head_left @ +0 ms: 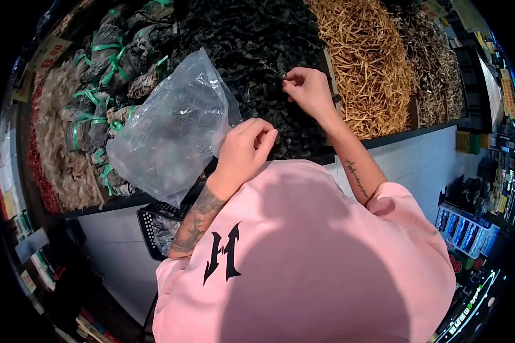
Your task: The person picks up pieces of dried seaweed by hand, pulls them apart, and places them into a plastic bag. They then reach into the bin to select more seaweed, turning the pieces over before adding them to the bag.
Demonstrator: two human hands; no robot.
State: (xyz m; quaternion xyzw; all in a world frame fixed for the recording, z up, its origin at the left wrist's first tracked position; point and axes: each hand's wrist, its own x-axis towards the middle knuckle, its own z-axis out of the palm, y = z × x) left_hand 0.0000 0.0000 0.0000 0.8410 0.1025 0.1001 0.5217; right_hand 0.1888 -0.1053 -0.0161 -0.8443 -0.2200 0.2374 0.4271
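Crinkled plastic bag (171,131) clamped in left hand (243,151) fingers; right hand (309,88) fingers pinch wrinkled black fungus (257,34).

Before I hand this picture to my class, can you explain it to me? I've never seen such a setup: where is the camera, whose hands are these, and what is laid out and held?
There is no machine here. A person wears one camera on the head, looking forward and down, so their pink shirt fills the bottom of the picture. The left hand grips a clear plastic bag. The right hand has its fingers pinched at a heap of dark dried pieces on a shelf. Beside that heap lie yellow dried strips and bundles tied with green bands.
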